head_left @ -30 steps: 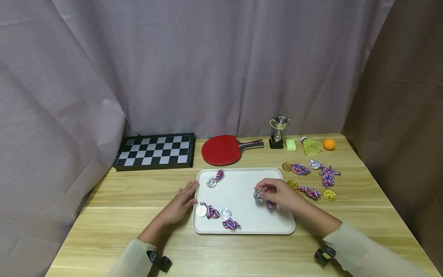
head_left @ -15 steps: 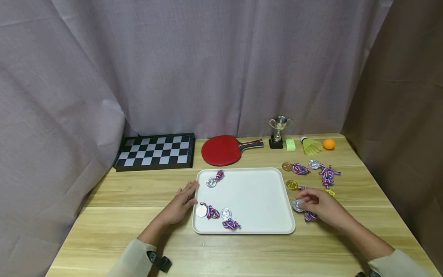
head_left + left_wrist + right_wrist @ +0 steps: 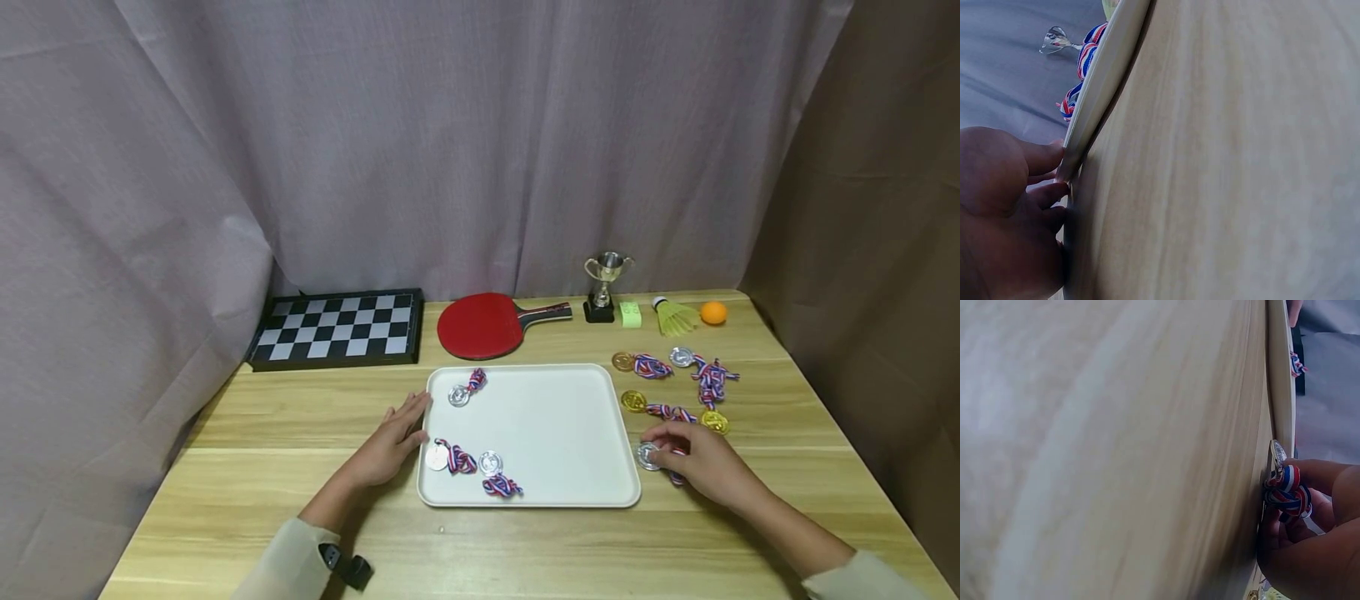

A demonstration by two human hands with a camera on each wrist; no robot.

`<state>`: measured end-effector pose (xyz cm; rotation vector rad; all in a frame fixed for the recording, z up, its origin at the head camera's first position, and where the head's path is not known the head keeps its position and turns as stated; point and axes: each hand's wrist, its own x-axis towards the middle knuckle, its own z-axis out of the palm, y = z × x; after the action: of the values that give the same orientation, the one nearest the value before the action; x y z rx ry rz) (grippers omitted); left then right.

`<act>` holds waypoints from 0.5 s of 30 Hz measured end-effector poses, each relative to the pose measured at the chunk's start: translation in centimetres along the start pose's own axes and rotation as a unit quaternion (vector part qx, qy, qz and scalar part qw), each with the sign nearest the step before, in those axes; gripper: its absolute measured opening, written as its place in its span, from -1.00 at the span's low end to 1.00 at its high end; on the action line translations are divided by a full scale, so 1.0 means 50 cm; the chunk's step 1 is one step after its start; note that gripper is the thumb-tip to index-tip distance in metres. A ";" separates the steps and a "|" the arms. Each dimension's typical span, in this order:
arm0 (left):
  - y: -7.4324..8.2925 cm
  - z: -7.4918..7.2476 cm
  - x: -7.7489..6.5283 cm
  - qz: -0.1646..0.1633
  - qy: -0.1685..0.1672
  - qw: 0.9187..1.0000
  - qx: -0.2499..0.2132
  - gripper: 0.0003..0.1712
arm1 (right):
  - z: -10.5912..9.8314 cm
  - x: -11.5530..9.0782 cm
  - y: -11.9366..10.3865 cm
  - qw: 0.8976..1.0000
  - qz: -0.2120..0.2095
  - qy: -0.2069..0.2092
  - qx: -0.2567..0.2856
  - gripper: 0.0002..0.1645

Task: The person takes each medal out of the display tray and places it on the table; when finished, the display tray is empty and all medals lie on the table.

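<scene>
My right hand (image 3: 697,457) pinches a silver medal (image 3: 647,456) just right of the white tray (image 3: 562,437), low at the wooden tabletop. Its striped ribbon (image 3: 1289,494) bunches under the fingers in the right wrist view. At the tray's left edge, my left hand (image 3: 390,440) rests with extended fingers, thumb and fingertips against the rim. On the tray lie three medals with knotted red, white and blue ribbons: one silver medal (image 3: 459,395) at the back left, a pale-faced medal (image 3: 437,457) at the front left, and another silver medal (image 3: 491,463) beside it.
Right of the tray lie a bronze-coloured medal (image 3: 622,362), a silver medal (image 3: 681,357) and two gold medals, one gold medal (image 3: 633,402) near the rim. Behind stand a chessboard (image 3: 337,329), red paddle (image 3: 480,325), trophy (image 3: 602,287), green block (image 3: 630,314), shuttlecock (image 3: 675,317) and orange ball (image 3: 713,312).
My right hand has carried the silver medal from over the tray's right part to the tabletop on its right, lowering it slightly. My left hand has stayed at the rim.
</scene>
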<state>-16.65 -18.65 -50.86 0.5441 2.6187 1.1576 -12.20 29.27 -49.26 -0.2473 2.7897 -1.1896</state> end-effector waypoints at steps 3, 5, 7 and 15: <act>0.001 -0.001 0.000 -0.006 -0.006 1.000 0.001 -0.29 | -0.001 -0.003 0.001 1.000 -0.004 0.007 -0.017 -0.77; 0.002 -0.002 -0.001 -0.006 -0.007 1.000 0.000 -0.29 | -0.001 -0.005 0.001 1.000 -0.008 0.013 -0.024 -0.77; 0.002 -0.002 -0.001 -0.009 -0.008 1.000 0.000 -0.29 | -0.001 -0.006 -0.001 0.999 -0.012 0.020 -0.032 -0.78; 0.004 -0.001 -0.001 -0.002 0.000 1.000 -0.004 -0.30 | -0.014 -0.011 -0.016 0.999 -0.015 0.034 -0.035 -0.78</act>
<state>-16.57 -18.58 -50.69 0.5360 2.6127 1.1657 -11.67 29.32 -48.20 -0.2606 2.9000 -1.1292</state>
